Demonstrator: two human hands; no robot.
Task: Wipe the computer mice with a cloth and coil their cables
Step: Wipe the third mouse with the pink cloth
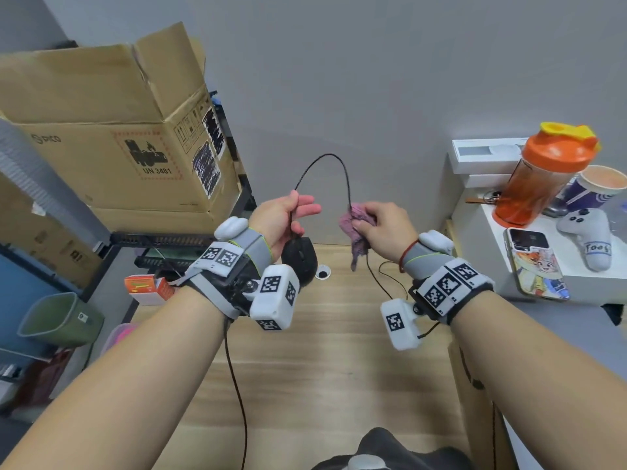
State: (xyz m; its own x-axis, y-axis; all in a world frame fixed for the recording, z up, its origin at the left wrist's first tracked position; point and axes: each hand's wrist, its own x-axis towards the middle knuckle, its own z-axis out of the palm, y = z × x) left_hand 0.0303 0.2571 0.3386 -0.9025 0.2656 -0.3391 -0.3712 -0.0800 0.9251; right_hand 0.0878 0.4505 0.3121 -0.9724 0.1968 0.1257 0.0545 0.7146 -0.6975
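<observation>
A black computer mouse (300,257) hangs below my left hand (283,217), which pinches its black cable (334,157) just above the mouse. The cable arches up between both hands and comes down into a pink cloth (354,228). My right hand (385,228) grips that cloth around the cable. Below the cloth the cable trails down over the wooden table (322,351). Both wrists carry grey bands with white marker blocks.
Large cardboard boxes (112,130) stand on a rack at the left, with a green bin (59,320) below. At the right a white shelf (549,262) holds an orange shaker bottle (543,174), a paper cup (597,188), a phone (534,262) and a grey controller (590,237). An orange box (146,288) lies at the table's left edge.
</observation>
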